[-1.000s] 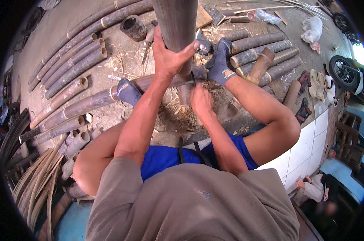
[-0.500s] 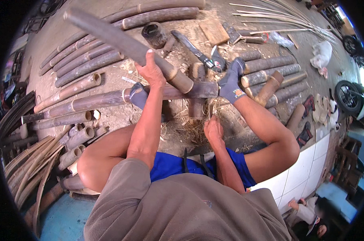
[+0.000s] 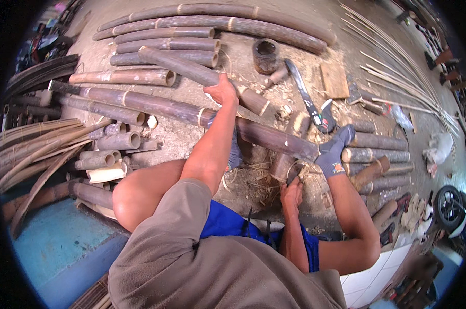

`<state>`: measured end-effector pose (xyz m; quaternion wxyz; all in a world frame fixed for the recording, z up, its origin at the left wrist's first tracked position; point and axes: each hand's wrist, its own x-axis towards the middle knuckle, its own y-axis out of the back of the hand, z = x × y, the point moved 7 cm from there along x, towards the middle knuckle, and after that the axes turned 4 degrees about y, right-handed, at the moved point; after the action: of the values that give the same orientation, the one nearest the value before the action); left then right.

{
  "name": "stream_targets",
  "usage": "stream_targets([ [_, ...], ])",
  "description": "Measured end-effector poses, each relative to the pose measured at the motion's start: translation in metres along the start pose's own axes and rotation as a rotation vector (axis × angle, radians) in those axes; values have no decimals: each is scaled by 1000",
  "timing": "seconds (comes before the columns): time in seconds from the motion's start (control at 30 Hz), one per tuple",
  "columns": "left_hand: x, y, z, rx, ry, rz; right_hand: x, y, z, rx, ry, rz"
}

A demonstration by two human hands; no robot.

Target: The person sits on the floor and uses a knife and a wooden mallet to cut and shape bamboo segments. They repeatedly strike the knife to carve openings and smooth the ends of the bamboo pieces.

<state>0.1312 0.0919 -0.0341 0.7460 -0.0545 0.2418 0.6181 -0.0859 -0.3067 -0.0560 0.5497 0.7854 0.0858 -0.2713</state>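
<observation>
My left hand [image 3: 223, 91] is closed round a bamboo pole [image 3: 179, 65], which slants from upper left to lower right above the floor. Low by the wooden block [image 3: 281, 166], my right hand [image 3: 291, 193] has its fingers wrapped round a short dark knife [image 3: 295, 174]; its blade is partly hidden. A longer bamboo pole [image 3: 158, 105] lies across the block between the two hands. My socked left foot [image 3: 234, 149] is beside this pole, partly behind my left forearm. At its right end rests my other socked foot [image 3: 338, 150].
Several bamboo lengths [image 3: 166, 45] lie at the far left, others [image 3: 379, 155] at the right. A machete [image 3: 302, 92], a dark round pot [image 3: 266, 55] and a wooden board [image 3: 334, 81] are ahead. Split bamboo strips [image 3: 42, 149] are stacked left. Thin rods [image 3: 397, 67] spread far right.
My left hand has lowered the bamboo pole toward the floor, away from the camera. My right hand keeps its hold near the block. The whole view has shifted, with the floor things now farther right.
</observation>
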Motion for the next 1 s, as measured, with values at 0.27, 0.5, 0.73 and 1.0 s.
stream_targets([
  [0.27, 23, 15, 7, 112, -78, 95, 6, -8, 13, -8, 31, 48],
  [0.5, 14, 5, 17, -40, -154, -68, 9, -5, 16, 20, -27, -14],
  [0.73, 58, -27, -28, -65, 303, -502, 5, -3, 9, 21, -22, 0],
  [1.0, 48, -6, -10, 270, 10, -121, 6, -7, 13, 83, -82, -36],
])
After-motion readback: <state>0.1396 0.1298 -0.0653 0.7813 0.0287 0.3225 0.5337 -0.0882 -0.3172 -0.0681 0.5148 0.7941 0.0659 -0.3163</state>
